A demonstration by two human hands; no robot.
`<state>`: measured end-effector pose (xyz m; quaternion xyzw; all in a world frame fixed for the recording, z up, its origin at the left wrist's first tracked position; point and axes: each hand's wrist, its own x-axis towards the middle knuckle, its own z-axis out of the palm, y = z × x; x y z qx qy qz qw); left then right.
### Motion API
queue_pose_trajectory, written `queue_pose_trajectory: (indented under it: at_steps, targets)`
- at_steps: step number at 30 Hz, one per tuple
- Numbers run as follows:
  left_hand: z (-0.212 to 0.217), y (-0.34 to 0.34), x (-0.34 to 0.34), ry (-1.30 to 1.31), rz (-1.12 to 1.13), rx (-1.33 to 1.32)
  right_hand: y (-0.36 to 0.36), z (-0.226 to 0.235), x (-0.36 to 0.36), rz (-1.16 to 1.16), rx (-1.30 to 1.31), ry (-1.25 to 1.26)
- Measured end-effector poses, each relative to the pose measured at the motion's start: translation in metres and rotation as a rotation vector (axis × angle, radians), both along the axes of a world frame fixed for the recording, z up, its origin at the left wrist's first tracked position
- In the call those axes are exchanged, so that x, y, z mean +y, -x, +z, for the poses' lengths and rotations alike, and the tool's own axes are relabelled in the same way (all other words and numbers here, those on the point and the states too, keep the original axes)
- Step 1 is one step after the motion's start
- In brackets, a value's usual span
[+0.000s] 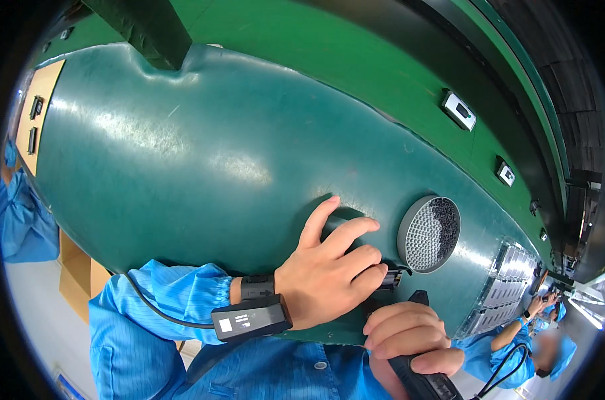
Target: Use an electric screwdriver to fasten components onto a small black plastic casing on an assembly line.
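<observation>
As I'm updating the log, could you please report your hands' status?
Left hand over black part, partly hiding it. Right hand curled around black object. Round grey dish close by.

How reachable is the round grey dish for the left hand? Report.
Probably yes: the left hand is just left of the grey dish, with bare green mat between fingertips and rim, though a black part near its fingers might be nudged.
</observation>
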<state>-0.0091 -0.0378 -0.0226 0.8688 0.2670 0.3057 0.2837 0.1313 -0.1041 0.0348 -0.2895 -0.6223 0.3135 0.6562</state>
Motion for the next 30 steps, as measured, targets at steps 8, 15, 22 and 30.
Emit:
queue_pose_trajectory:
  at_steps: [8,15,22,30]
  targets:
    - [0.005,-0.002,-0.005,-0.047,0.008,0.035,-0.011,-0.011,-0.004,0.054,-0.067,-0.020]
    - [0.051,-0.002,-0.021,-0.182,0.014,0.057,-0.007,0.024,-0.022,0.029,0.021,-0.122]
    - [0.116,-0.026,-0.037,-0.068,-0.094,0.156,-0.103,0.111,-0.029,-0.244,0.441,-0.050]
    - [0.143,-0.105,-0.040,-0.157,-0.226,0.174,-0.260,0.111,-0.018,-0.717,0.578,0.067]
